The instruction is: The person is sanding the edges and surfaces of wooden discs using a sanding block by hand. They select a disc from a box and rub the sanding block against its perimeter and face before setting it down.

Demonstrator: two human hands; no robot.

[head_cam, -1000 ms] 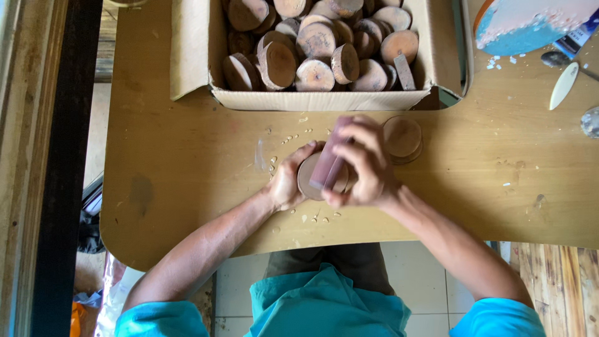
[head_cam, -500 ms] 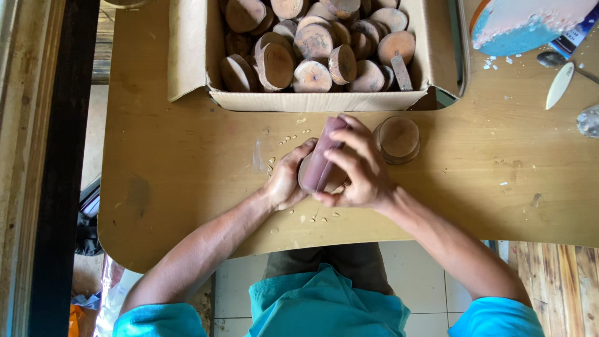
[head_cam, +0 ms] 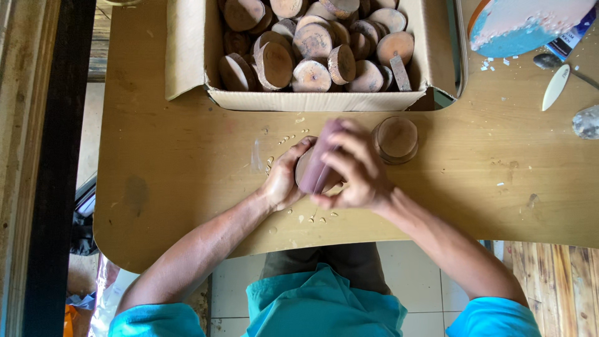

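Observation:
My left hand (head_cam: 284,178) grips a round wooden disc (head_cam: 305,170) on edge over the table. My right hand (head_cam: 352,168) presses a folded reddish-brown sheet of sandpaper (head_cam: 321,156) against that disc. Both hands meet at the table's middle, just in front of a cardboard box (head_cam: 187,56) filled with several wooden slices (head_cam: 312,47). A small stack of round wooden discs (head_cam: 396,138) lies on the table right beside my right hand. Small wood chips are scattered around the hands.
The wooden table (head_cam: 175,175) has its front edge near my body. At the far right lie a round blue-and-pink lid-like object (head_cam: 524,22), a white spatula-shaped tool (head_cam: 554,87), a spoon (head_cam: 552,61) and a crumpled clear wrapper (head_cam: 586,122).
The sandpaper in my right hand has slid along the disc, from lower over the disc to reaching up toward the box, while the left hand kept its hold.

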